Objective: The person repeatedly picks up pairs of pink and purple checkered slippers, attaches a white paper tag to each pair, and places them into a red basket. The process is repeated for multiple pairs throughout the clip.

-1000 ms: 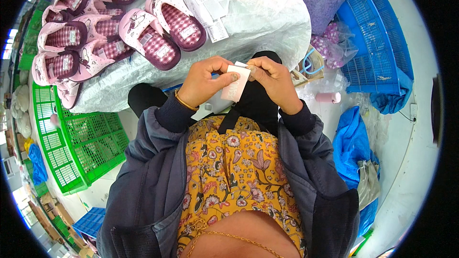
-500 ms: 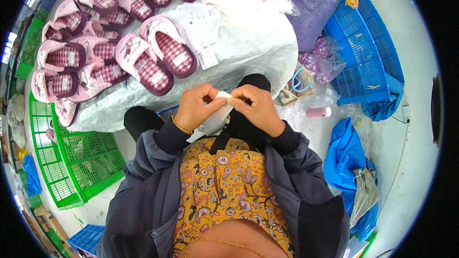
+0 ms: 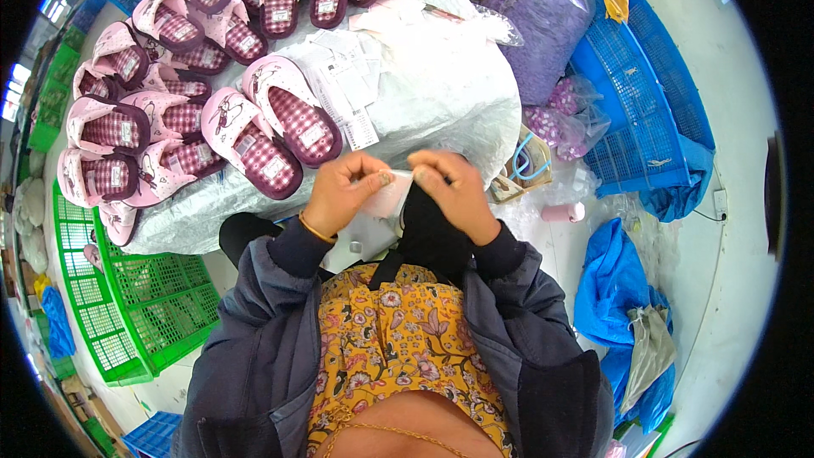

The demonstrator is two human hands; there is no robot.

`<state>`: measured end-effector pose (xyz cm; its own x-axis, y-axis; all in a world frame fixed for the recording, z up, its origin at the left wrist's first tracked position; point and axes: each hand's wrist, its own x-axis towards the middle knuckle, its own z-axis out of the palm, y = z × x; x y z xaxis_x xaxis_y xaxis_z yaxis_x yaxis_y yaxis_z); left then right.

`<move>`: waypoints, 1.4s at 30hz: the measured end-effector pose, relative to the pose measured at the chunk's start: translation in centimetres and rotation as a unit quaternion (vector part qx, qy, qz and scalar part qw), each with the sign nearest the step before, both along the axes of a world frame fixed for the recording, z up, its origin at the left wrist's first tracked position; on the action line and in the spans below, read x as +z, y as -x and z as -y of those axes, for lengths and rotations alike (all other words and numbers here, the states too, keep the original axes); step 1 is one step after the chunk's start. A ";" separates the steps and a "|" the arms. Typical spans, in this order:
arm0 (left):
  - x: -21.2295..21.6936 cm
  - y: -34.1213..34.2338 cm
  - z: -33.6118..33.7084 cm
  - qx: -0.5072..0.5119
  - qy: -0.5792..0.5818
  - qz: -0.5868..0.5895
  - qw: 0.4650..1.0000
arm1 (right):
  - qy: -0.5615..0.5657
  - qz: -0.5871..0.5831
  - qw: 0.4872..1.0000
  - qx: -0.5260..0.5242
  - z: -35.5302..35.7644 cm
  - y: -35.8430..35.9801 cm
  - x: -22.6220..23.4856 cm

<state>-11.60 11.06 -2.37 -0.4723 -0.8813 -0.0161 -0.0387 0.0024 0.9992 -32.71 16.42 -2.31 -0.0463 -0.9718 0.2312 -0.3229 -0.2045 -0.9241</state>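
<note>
The left hand point(image 3: 341, 192) partly hides the pale card point(image 3: 391, 198); the lower edge cuts off a blue crate point(image 3: 154, 438).

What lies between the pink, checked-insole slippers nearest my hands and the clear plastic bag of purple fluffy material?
In the head view: loose white paper slips beside the slippers, then white sheeting, then crumpled clear plastic near the bag.

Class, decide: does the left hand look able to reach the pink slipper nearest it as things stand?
Probably yes: the pink slipper lies just beyond the left hand with nothing visible between, though the card it holds may hinder grasping.
</note>
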 end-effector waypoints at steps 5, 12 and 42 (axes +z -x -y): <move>2.7 1.1 4.3 0.057 0.065 0.026 0.996 | 0.241 -0.234 0.932 -0.136 4.8 1.5 1.1; 3.8 1.5 8.4 0.084 0.045 -0.028 0.995 | 0.265 -0.359 0.888 -0.115 8.6 0.8 0.7; -4.3 8.9 19.3 -0.208 0.361 0.155 0.896 | 0.355 -0.247 0.893 -0.123 7.2 0.3 -3.1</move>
<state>-20.50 -8.23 -6.65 -0.8337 -0.4643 0.2990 -0.1607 0.7220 0.6730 -33.04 9.24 -5.46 0.0389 -0.5471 0.8362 -0.7712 -0.5485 -0.3231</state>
